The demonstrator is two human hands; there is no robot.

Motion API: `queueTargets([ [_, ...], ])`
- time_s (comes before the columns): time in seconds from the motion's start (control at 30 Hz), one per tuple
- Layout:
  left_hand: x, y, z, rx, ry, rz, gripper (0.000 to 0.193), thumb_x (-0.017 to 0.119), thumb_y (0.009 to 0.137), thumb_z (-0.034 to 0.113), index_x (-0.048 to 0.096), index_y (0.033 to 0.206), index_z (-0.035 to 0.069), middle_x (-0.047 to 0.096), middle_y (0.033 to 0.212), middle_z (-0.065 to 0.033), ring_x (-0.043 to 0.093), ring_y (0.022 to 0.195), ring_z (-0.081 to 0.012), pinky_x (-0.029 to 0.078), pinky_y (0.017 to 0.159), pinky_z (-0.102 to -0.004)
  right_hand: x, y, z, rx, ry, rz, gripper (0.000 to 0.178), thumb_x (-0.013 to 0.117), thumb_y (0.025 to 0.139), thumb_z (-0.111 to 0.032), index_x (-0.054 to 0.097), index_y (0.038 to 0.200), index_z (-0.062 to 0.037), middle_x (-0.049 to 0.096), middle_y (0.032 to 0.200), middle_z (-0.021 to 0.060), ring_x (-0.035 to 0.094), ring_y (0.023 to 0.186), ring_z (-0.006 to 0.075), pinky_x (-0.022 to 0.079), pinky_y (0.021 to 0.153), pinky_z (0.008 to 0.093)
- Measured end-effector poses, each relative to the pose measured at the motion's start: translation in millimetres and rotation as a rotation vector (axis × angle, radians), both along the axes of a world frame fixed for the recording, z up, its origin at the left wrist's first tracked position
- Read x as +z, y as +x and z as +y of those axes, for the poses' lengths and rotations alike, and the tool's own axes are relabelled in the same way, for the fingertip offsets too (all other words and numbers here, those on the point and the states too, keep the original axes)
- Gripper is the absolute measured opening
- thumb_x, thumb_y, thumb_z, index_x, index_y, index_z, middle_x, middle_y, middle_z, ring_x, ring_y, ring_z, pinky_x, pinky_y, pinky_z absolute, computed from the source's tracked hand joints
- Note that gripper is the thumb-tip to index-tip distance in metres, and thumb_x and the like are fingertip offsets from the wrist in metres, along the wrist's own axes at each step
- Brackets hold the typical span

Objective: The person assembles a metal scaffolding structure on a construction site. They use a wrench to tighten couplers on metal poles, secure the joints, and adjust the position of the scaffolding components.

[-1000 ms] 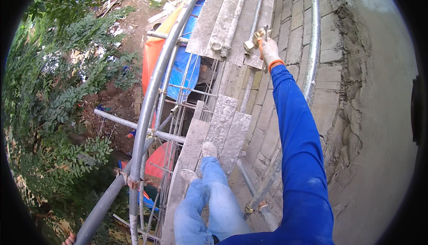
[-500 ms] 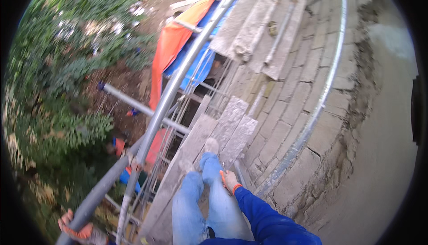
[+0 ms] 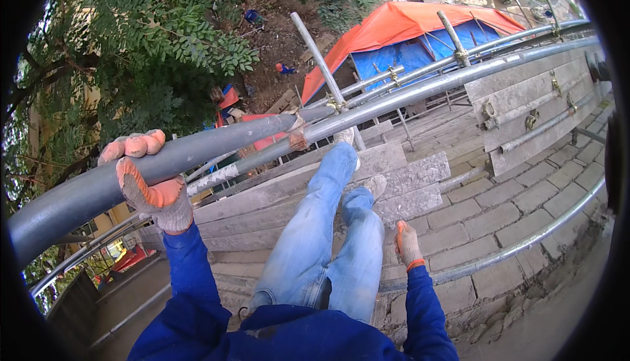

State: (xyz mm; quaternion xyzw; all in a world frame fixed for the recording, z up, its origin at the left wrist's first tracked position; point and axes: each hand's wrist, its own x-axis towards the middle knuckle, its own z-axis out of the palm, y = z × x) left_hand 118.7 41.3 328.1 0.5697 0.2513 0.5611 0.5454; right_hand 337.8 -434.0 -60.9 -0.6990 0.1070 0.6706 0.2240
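Note:
My left hand (image 3: 161,197), in a grey knit glove with an orange palm, is closed around a thick grey pipe (image 3: 226,146). Its fingers curl over the far side and the thumb presses the near side. Just under that pipe runs a thinner metal scaffold rail (image 3: 394,100). Down at my right side my right hand (image 3: 408,243), gloved the same way, is closed beside my leg, above the brick surface. Whatever it holds, if anything, is hidden. My feet are on grey planks (image 3: 377,161) inside the rail.
Brick courses (image 3: 505,200) and a curved metal tube (image 3: 505,254) lie to the right. Boards with pipe clamps (image 3: 531,119) are farther along. Beyond the rail, the ground drops to an orange tarp (image 3: 384,23), a blue sheet (image 3: 384,69) and leafy branches (image 3: 170,26). An upright pole (image 3: 318,59) stands ahead.
My view has swung left toward the rail and pipe. My left hand, still on the pipe, now shows fully. My right hand has come away from my thigh, out to the right.

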Motion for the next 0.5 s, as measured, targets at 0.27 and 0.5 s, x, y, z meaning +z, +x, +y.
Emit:
queueTargets([
  [0.27,-13.7,-2.1,8.5,-0.084,0.079,0.052,0.027,0.072,0.095,0.018,0.066,0.121,0.019,0.071,0.104,-0.0047,0.061,0.09,-0.0197,0.047,0.087,-0.0382,114.9,80.9,215.1,0.271,0.552,-0.149,0.042,0.057,0.105,-0.025,0.058,0.144,-0.0069,0.062,0.074,0.0091,0.062,0.067,0.016,0.052,0.063,0.0338],
  [0.5,-12.6,-3.8,16.2,-0.063,0.178,0.141,0.036,0.074,0.093,0.022,0.064,0.128,0.018,0.069,0.103,-0.0036,0.058,0.085,-0.0192,0.048,0.078,-0.0379,154.9,75.9,411.1,1.283,0.855,-0.895,0.034,0.057,0.1,-0.024,0.064,0.131,-0.0126,0.072,0.091,0.0198,0.072,0.089,0.0371,0.057,0.077,0.0504],
])
